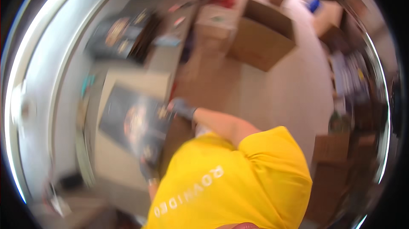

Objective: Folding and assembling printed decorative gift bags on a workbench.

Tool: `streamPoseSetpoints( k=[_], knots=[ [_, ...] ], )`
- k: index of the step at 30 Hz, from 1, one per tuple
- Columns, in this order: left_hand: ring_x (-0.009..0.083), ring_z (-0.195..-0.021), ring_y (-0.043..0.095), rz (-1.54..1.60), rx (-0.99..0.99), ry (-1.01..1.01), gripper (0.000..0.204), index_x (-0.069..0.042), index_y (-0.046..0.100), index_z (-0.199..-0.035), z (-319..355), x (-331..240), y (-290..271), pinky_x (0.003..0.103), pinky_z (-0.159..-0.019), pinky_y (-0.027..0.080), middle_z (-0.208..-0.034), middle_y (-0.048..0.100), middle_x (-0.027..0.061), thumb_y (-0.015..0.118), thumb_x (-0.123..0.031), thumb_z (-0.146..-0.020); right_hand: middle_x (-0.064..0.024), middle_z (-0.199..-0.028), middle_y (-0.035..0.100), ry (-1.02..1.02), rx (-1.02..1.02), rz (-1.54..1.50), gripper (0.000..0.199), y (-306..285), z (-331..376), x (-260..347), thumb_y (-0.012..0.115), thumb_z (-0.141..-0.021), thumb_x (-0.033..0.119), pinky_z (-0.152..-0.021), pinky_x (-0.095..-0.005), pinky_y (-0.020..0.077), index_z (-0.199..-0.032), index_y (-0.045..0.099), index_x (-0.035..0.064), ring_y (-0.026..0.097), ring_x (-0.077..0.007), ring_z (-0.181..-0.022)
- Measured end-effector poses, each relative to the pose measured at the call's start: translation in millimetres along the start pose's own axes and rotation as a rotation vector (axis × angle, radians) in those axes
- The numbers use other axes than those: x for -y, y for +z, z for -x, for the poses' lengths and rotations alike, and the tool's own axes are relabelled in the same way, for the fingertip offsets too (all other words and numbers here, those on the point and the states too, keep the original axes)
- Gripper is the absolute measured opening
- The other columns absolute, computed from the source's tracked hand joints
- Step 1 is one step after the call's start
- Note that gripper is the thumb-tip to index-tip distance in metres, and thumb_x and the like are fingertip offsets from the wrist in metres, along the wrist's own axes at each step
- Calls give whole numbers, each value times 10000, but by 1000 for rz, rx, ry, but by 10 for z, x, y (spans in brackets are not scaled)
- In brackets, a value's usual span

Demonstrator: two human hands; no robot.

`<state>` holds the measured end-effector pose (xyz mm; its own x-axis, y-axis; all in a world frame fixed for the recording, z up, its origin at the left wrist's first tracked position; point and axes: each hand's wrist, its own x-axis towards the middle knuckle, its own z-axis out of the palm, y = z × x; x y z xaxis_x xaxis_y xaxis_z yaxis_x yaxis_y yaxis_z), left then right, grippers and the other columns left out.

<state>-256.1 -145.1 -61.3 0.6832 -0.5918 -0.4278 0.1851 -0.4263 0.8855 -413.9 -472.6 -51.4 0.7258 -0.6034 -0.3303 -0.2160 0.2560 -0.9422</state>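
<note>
A dark grey, flat, glossy box [115, 111] with a pale orange print lies tilted over a beige board-like surface [111, 156]. My right hand [183, 108], in a grey glove, grips its right edge beside a small gold-coloured spot. Lower down, my left hand [146, 170], also gloved in grey, is at the box's near edge and seems closed on it. Motion blurs the fingers of both hands and the box's details.
Another dark box [108, 37] with a similar print lies farther back on the bench. An open cardboard carton [262, 37] stands on the floor ahead, next to a pinkish box [214, 22]. Stacked brown cartons [330, 148] line the right side, and a pale wall [38, 79] bounds the left.
</note>
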Motion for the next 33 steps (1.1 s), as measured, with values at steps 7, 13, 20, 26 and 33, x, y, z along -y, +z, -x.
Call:
streamPoseSetpoints(
  k=[7, 13, 20, 26, 33],
  knots=[
    [176, -1074, 588, 613, -139, -345, 348, -121, 506, -1313, 45, -576, 394, 406, -777, 569, -1263, 585, 28, 548, -179, -972, -75, -894, 633, 161, -62, -98, 376, -201, 62, 95, 720, -830, 59, -609, -297, 522, -1147, 527, 3, 609, -145, -738],
    [198, -1151, 585, 810, -110, -273, 450, 11, 451, -1341, 190, -472, 411, 363, -980, 524, -1275, 584, 103, 523, -2, -896, -45, -938, 629, 203, 19, -19, 343, -129, 15, 31, 705, -884, 87, -700, -264, 525, -1151, 492, 50, 603, -105, -785],
    [211, -1167, 580, 1044, -61, -199, 549, 0, 445, -1375, 257, -305, 463, 359, -999, 505, -1279, 590, 105, 515, 34, -832, -56, -955, 628, 154, -23, 24, 376, -57, 11, 94, 697, -888, 75, -716, -268, 526, -1180, 462, 42, 612, -117, -798],
    [201, -1213, 562, 1080, -11, -172, 627, 5, 385, -1445, 269, -321, 476, 322, -997, 516, -1358, 537, 92, 605, 34, -858, -54, -977, 633, 243, 36, 123, 372, -243, -45, 76, 692, -907, 111, -724, -287, 536, -1209, 487, 43, 626, -127, -809],
    [204, -1200, 567, 1054, -82, -217, 641, 25, 347, -1469, 337, -311, 466, 330, -997, 511, -1350, 536, 111, 576, 65, -872, -56, -1014, 634, 386, 64, 3, 335, -196, -51, 143, 677, -928, 149, -738, -296, 534, -1205, 510, 64, 630, -133, -823]
  ],
)
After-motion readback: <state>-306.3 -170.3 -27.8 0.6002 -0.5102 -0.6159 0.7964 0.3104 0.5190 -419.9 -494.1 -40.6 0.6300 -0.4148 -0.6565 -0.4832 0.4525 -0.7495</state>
